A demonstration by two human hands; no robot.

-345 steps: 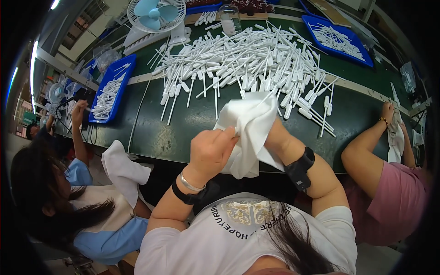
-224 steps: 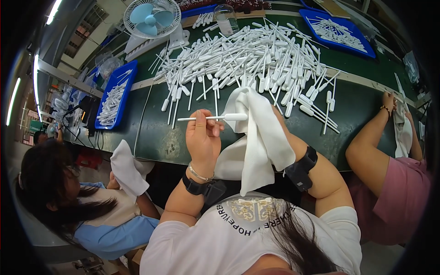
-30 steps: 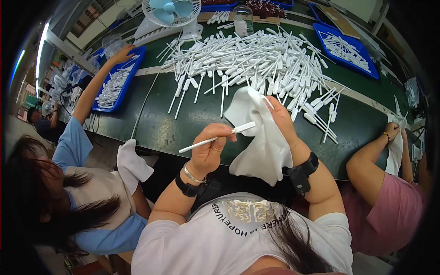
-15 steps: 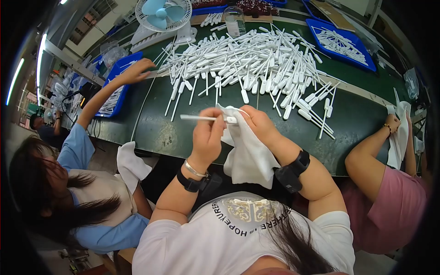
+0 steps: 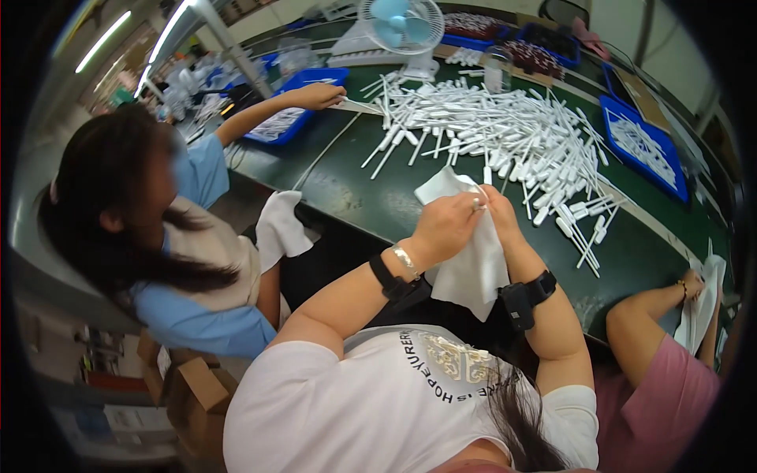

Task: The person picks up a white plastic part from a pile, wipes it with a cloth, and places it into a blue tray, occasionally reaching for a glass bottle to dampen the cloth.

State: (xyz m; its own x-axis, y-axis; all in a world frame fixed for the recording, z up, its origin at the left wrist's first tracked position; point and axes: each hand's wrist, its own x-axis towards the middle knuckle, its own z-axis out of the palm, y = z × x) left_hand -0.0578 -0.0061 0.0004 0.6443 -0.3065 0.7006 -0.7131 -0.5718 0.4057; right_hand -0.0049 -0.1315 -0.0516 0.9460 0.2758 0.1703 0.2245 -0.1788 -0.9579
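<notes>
White cloth (image 5: 477,285): held in right hand (image 5: 503,214); left hand (image 5: 447,227) newly drawn close, its hold hidden; dropper heap (image 5: 505,130) lay twelve o'clock.

White cloth's (image 5: 475,280) pinched up top, kinda rumpled, lower part hanging; loads of white droppers (image 5: 481,130) are heaped just beyond.

Counter (image 5: 347,189) dark green. Loose heap of white droppers (image 5: 489,130) spread across middle. Behind heap: clear bottle (image 5: 497,72), blue-bladed fan (image 5: 400,25). Left blue tray (image 5: 331,77), right blue tray (image 5: 675,188) flank it. Thin cable (image 5: 327,153) crosses left part.
</notes>
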